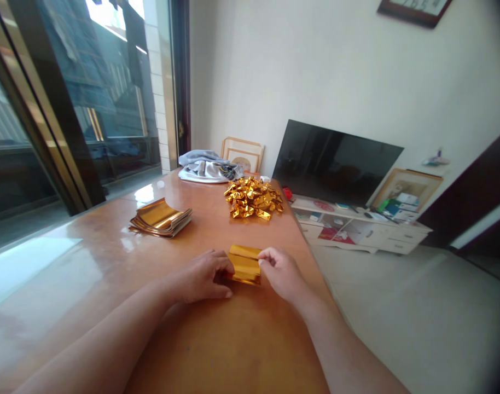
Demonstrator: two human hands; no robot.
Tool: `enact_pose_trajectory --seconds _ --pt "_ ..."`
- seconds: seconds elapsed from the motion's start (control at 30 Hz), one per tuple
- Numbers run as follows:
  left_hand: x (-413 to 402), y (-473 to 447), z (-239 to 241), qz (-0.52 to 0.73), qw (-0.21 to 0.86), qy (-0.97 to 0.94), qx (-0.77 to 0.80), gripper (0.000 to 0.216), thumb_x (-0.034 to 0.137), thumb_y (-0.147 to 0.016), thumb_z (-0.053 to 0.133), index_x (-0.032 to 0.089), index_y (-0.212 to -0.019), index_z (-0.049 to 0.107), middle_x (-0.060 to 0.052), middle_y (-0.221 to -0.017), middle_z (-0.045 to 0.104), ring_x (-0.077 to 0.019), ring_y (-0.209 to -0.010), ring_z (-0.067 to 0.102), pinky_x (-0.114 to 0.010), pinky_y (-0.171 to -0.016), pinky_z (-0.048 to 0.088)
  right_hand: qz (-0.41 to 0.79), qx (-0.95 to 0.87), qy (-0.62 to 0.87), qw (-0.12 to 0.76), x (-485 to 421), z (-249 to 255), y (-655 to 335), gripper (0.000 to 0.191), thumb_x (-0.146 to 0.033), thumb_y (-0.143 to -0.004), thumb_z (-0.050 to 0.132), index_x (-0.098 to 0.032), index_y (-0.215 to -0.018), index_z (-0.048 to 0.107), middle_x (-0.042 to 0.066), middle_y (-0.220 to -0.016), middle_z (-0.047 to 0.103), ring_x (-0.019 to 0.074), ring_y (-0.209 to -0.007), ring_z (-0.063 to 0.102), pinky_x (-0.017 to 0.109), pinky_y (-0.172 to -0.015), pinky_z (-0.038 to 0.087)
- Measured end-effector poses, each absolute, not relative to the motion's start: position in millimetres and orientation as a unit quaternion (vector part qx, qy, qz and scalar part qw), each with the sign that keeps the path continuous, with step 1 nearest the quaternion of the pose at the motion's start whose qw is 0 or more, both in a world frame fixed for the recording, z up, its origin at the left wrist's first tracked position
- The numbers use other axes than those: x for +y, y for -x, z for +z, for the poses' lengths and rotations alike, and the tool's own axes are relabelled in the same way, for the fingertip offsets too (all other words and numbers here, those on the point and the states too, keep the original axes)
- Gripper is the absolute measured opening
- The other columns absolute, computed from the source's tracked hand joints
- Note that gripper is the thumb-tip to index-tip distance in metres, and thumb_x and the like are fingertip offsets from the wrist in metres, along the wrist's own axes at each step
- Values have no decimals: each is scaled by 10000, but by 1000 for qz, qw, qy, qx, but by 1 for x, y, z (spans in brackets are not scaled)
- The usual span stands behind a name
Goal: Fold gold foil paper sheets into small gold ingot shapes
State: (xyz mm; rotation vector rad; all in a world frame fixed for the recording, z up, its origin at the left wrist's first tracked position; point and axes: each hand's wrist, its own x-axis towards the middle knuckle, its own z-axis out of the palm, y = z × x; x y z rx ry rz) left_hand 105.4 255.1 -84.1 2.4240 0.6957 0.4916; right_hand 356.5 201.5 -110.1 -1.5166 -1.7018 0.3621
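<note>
A sheet of gold foil paper [245, 267] lies on the wooden table in front of me, with a fold running across its upper part. At its left edge, my left hand [204, 276] is closed, curled fingers pressing on the paper and the thumb resting lower on the table. My right hand [280, 272] pinches the right edge between thumb and forefinger. Farther left sits a stack of gold foil sheets [162, 218], slightly curled. Beyond the paper is a heap of folded gold foil pieces [253, 198].
The glossy table [229, 350] has its right edge close to my right forearm. Crumpled grey-blue cloth [209, 167] lies at its far end. A television [336, 161] stands on a white cabinet [377, 232] to the right. Glass sliding doors [106, 98] are on the left.
</note>
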Motion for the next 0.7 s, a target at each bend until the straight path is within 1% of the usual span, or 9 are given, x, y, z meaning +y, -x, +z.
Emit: enact_pose_trajectory --seconds 0.03,0.1,0.17,0.33,0.47,0.6,0.7 --pt "255 -105 -83 183 287 -905 253 266 402 -712 772 218 -881 682 -36 -898 630 -205 -815 554 -281 -702 406 154 -683 597 392 199 -108 -355 91 -239 -847 580 -207 -851 666 9 -828 673 158 -748 600 260 -675 462" --pt "254 -105 -82 183 296 -904 249 251 444 -798 702 211 -887 691 -47 -913 634 -199 -827 564 -283 -726 418 175 -700 592 359 193 -105 -353 66 -268 -836 627 -210 -839 660 -3 -802 656 144 -708 585 244 -631 439" --pt "254 -106 -83 181 296 -903 252 223 415 -868 624 208 -897 699 -56 -932 640 -199 -857 576 -286 -761 430 190 -717 586 325 188 -102 -352 99 -299 -810 683 -216 -858 663 -8 -806 645 139 -700 576 235 -610 423" --pt "257 -108 -88 191 285 -905 253 136 310 -853 614 207 -859 701 -57 -925 641 -208 -890 581 -289 -781 442 197 -753 565 274 181 -98 -351 152 -307 -783 734 -221 -895 680 2 -861 647 140 -738 576 228 -618 418" --pt "259 -109 -92 213 286 -900 249 133 278 -868 589 206 -844 699 -55 -894 647 -198 -849 586 -285 -771 442 190 -769 552 260 181 -97 -352 142 -264 -771 739 -222 -895 686 4 -878 650 139 -729 576 226 -617 420" --pt "261 -111 -97 226 289 -891 268 146 270 -882 563 211 -845 692 -46 -874 657 -187 -795 594 -271 -729 437 169 -773 552 264 184 -98 -353 19 -206 -797 682 -216 -812 685 4 -838 655 142 -720 583 235 -637 426" --pt "263 -112 -102 238 305 -873 298 165 279 -892 538 217 -862 688 -35 -865 673 -186 -776 605 -264 -705 433 184 -755 562 284 188 -101 -353 70 -205 -841 618 -211 -802 676 -1 -805 668 145 -717 595 236 -639 425"
